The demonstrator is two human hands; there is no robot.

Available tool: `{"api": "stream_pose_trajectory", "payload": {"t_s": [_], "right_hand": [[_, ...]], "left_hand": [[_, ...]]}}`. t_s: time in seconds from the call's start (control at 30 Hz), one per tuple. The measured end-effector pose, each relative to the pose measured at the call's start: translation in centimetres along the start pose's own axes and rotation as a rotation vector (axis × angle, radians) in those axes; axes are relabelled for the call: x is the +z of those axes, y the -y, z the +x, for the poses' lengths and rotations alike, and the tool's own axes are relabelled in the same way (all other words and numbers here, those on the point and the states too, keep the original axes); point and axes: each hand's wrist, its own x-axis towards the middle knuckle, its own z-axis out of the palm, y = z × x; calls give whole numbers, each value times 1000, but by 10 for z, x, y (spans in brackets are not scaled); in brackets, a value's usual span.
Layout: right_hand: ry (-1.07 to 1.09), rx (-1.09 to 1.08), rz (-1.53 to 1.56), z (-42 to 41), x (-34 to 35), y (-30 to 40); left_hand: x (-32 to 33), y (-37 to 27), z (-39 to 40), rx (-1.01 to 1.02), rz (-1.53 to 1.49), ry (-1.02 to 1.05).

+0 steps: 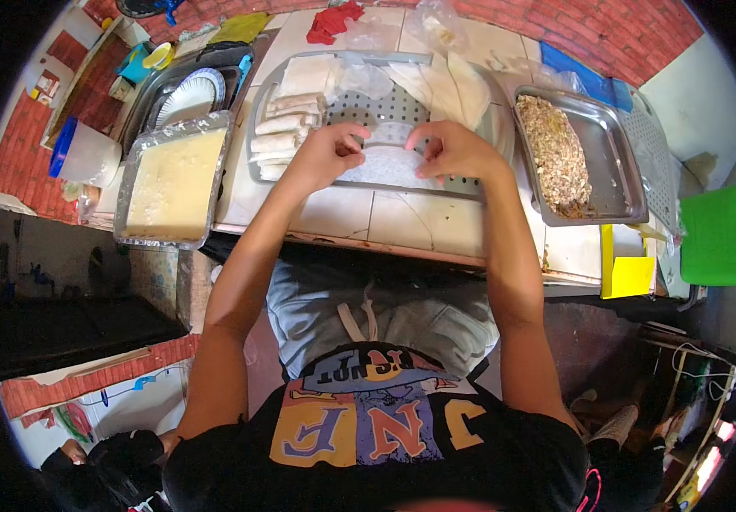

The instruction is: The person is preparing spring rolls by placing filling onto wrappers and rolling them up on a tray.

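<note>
Both of my hands are over a grey perforated tray [348, 110], on either side of a thin, pale, translucent wrapper [384, 166]. My left hand [331, 152] is at the wrapper's left edge, thumb and forefinger apart. On the right edge, my right hand [451, 152] has its thumb low and its forefinger higher, with a gap between the tips. The tray's holes show through the wrapper's upper strip. Several wrapped rolls [278, 137] are stacked at the tray's left end. Flat wrapper sheets lie behind, one pile [307, 73] at left and another [460, 93] at right.
To the right stands a steel pan [617, 160] with a chopped filling mixture [553, 150] along its left side. A foil-edged tray of pale yellow food [172, 185] sits at left, near paper plates [192, 96] and a blue-lidded container [89, 153]. A green case [716, 237] is far right.
</note>
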Motion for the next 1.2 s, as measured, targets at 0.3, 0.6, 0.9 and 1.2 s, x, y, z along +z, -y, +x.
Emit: {"api": "stream_pose_trajectory", "payload": {"t_s": [0.3, 0.6, 0.9, 1.2], "right_hand": [[-390, -110, -413, 0, 5, 4], [-555, -336, -438, 2, 13, 0], [-961, -358, -686, -63, 24, 52], [-614, 624, -847, -210, -93, 21]], "left_hand": [[10, -8, -12, 318, 297, -193], [46, -19, -23, 539, 357, -308], [68, -16, -37, 548, 351, -587], [65, -15, -38, 559, 286, -591]]}}
